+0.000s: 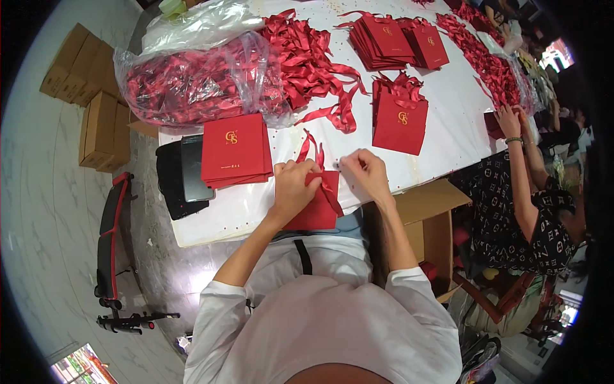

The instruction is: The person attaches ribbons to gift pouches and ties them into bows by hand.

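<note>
A small red paper gift bag (314, 216) lies at the table's near edge, in front of my body. My left hand (294, 187) grips its upper part, fingers curled and thumb pressed on the red face. From the bag's top a red ribbon (309, 148) sticks up, and another length of ribbon hangs down over its right side. Just right of the bag, my right hand (368, 171) is held with its fingers curled together in a pinch. It is apart from the bag; whatever the fingertips hold, if anything, is too small to make out.
Stacked flat red bags (233, 150) lie to the left beside a dark flat device (195, 168). Ribbon-handled bags (400, 121) sit to the right. Farther back are a clear plastic sack of red ribbons (198, 80) and loose ribbons (297, 61). A co-worker (524, 185) works at right, past an open carton (432, 217).
</note>
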Motion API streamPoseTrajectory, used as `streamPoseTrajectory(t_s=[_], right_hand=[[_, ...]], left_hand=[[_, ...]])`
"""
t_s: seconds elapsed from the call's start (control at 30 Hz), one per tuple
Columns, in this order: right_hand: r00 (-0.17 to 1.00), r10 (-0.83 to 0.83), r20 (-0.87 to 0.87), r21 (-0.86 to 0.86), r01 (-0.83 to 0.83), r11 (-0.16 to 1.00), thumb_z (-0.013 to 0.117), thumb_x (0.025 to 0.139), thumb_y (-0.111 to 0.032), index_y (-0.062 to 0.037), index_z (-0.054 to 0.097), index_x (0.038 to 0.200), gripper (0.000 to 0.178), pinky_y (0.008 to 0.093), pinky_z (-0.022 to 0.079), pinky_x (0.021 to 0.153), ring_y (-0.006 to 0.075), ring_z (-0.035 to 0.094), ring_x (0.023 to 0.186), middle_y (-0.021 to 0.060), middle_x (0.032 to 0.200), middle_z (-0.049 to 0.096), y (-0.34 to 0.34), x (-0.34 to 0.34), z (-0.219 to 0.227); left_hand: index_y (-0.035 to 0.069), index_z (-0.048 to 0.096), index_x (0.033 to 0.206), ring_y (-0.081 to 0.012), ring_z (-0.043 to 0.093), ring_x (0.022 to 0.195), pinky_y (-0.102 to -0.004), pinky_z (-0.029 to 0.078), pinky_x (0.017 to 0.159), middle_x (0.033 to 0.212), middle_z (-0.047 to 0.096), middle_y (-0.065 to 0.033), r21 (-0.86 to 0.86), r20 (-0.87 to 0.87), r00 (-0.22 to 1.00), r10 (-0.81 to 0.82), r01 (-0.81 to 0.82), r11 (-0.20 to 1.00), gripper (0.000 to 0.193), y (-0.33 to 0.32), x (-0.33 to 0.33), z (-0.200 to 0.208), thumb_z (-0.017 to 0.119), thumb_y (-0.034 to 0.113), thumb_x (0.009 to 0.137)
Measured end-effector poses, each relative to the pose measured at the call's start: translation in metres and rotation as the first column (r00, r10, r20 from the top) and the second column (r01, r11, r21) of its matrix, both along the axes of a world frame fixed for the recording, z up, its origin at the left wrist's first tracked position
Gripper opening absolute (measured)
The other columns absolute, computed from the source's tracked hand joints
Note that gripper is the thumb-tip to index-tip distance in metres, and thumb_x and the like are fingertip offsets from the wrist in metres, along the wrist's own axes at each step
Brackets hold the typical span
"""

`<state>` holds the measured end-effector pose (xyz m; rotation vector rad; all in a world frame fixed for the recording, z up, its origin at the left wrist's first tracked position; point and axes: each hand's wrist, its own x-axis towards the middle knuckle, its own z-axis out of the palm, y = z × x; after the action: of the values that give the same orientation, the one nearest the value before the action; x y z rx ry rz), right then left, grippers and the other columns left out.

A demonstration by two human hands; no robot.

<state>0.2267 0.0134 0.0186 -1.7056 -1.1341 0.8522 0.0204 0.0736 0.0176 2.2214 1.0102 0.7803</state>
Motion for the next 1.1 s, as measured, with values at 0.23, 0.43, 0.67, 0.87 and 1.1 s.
streamPoseTrajectory(t_s=[0.23, 0.43, 0.67, 0.87, 1.1], right_hand=[[0.827, 0.459, 0.325, -0.069, -0.463, 0.883, 0.080, 0.081, -0.022, -0.0009, 0.063, 0.081, 0.027, 0.0306, 0.043, 0.055, 0.0115, 0.055, 0.060, 0.0079, 0.071, 0.058, -0.030, -0.016, 0.018], [0.892, 0.098, -0.441, -0.139, -0.175, 0.975, 0.069, 0.094, -0.018, -0.0038, 0.064, 0.087, 0.016, 0.0196, 0.041, 0.052, 0.0028, 0.053, 0.057, -0.0036, 0.065, 0.060, -0.016, -0.034, 0.020], [0.880, 0.015, -0.475, -0.085, -0.064, 0.994, 0.066, 0.096, -0.017, -0.0048, 0.063, 0.088, 0.015, 0.0183, 0.038, 0.052, 0.0010, 0.052, 0.061, -0.0038, 0.068, 0.058, -0.004, -0.038, 0.016], [0.976, -0.053, -0.211, -0.060, 0.041, 0.997, 0.064, 0.096, -0.017, -0.0020, 0.059, 0.087, 0.018, 0.0234, 0.040, 0.057, 0.0062, 0.049, 0.059, -0.0023, 0.063, 0.054, -0.017, -0.003, -0.023], [0.939, -0.025, 0.344, 0.168, -0.035, 0.985, 0.074, 0.085, -0.013, -0.0019, 0.061, 0.106, 0.028, 0.0349, 0.050, 0.073, 0.0253, 0.061, 0.087, 0.0138, 0.101, 0.061, -0.019, -0.041, 0.040]], left_hand=[[0.013, 0.065, 0.087, -0.0235, 0.060, 0.078, -0.0381, 0.035, 0.078, 0.078, 0.066, -0.0009, 0.019, 0.017, 0.997, 0.078, -0.078, 0.997, 0.019, 0.013, 0.013, -0.012, 0.077, 0.016, 0.072], [0.006, 0.059, 0.112, -0.0309, 0.056, 0.093, -0.0441, 0.037, 0.085, 0.095, 0.066, -0.0103, -0.025, 0.164, 0.970, 0.180, -0.178, 0.984, 0.023, -0.019, 0.014, -0.007, 0.060, 0.014, 0.091], [0.003, 0.052, 0.109, -0.0264, 0.061, 0.060, -0.0400, 0.045, 0.056, 0.068, 0.062, -0.0104, -0.446, 0.339, 0.938, 0.069, 0.095, 0.890, 0.018, -0.066, -0.001, -0.001, 0.059, 0.007, 0.093], [0.000, 0.057, 0.101, -0.0208, 0.064, 0.063, -0.0341, 0.048, 0.059, 0.071, 0.065, -0.0108, -0.402, 0.108, 0.994, -0.013, 0.055, 0.914, 0.012, -0.057, -0.041, 0.009, 0.060, 0.010, 0.094], [-0.002, 0.067, 0.102, -0.0072, 0.059, 0.067, -0.0263, 0.049, 0.062, 0.078, 0.069, -0.0054, -0.483, 0.101, 0.994, 0.046, 0.008, 0.876, 0.018, -0.038, -0.056, -0.002, 0.069, 0.014, 0.093]])
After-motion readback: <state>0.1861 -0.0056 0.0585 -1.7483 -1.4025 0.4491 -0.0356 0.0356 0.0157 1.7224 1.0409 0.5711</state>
